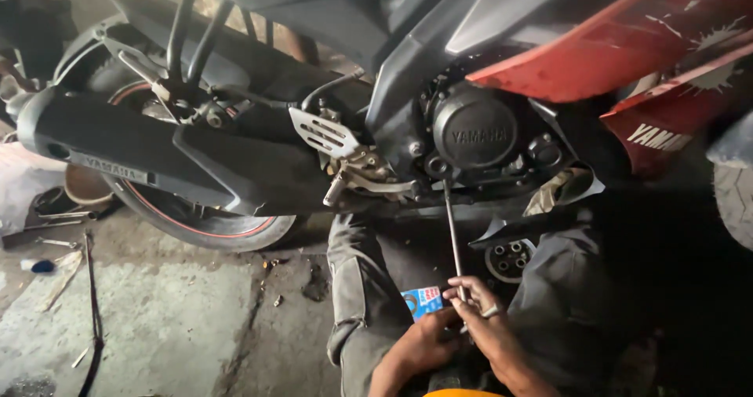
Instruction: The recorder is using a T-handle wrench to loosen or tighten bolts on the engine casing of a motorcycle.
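Note:
I sit on the floor beside a red and black motorcycle (471, 67), my grey-trousered legs (361, 287) stretched under it. My right hand (482, 318) grips the near end of a long thin metal rod tool (452, 228) whose far tip reaches up to the round black engine cover (474, 134). My left hand (423, 342) rests just beside the right one, close to a small blue and white packet (422, 299) lying on my lap; whether it holds anything is unclear.
A round metal clutch-like part (510, 260) lies between my legs. The black exhaust muffler (118, 146) and rear wheel (204, 224) stand to the left. Small tools and scraps (47, 244) lie on the cracked concrete floor (157, 318) at the left.

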